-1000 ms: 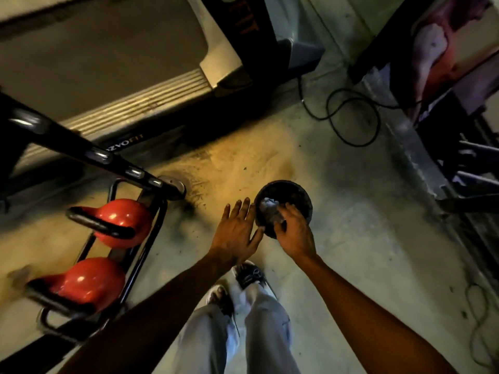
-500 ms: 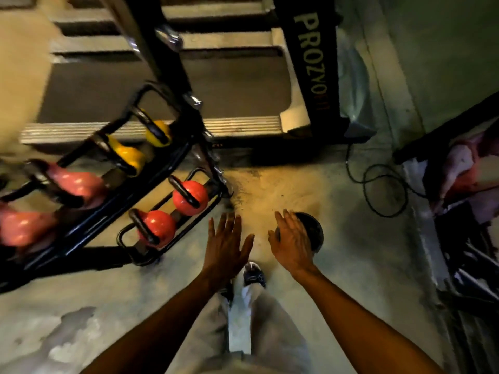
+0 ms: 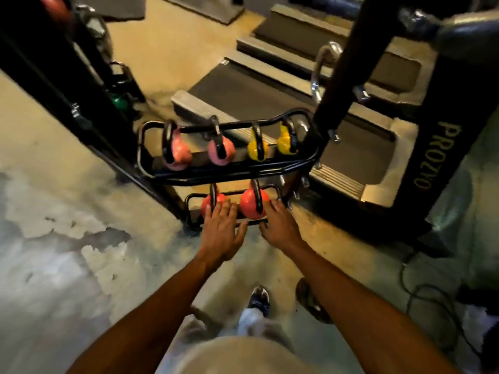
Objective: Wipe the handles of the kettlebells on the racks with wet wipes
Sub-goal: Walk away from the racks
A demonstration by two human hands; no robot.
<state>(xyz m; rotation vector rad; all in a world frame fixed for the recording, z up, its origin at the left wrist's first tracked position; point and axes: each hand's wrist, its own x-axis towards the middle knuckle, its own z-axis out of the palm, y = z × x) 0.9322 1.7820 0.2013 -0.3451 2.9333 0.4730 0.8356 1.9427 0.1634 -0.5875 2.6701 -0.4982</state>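
Both arms reach forward over a worn concrete floor (image 3: 67,238) with patchy, peeling paint. The left hand (image 3: 220,233) is spread flat, fingers (image 3: 225,209) straight and released, their tips in front of the left red kettlebell (image 3: 209,205) on the lower tier of the black tubular steel rack (image 3: 235,171); contact cannot be confirmed. The right hand (image 3: 279,228) is also loose, fingers extended toward the lower tier's right end, just beside the right red kettlebell (image 3: 252,205). Neither hand visibly holds a wipe. The red bells are round and glossy with black looped handles. On the upper tier, from left end to right, sit two pink kettlebells (image 3: 178,153) and two smaller yellow kettlebells (image 3: 258,151), all with black handles. Behind the rack lies a treadmill (image 3: 351,147) with a ribbed metal edge and a dark belt.
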